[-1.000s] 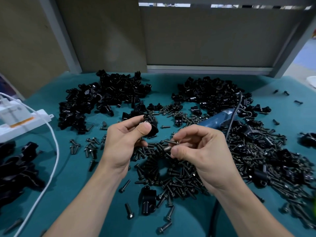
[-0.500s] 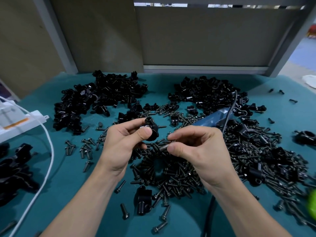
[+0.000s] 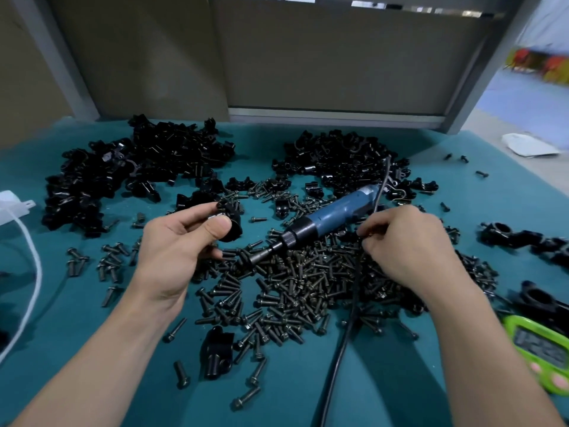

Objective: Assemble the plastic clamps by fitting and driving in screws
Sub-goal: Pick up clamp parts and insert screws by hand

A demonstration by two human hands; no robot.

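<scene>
- Above worktop centre-left: black clamp pinched between thumb and fingers of left hand, grip closed round it.
- Right hand fingertips curled down into screw pile; grip contents cannot tell.
- Blue screwdriver lying on pile between hands.

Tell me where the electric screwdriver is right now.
Head view, centre: the blue electric screwdriver lies on the screw pile between the left hand and right hand, tip toward the left.

Teal bench, tan back panels in grey frame; blue floor far right (blurry red stuff beyond).
</scene>
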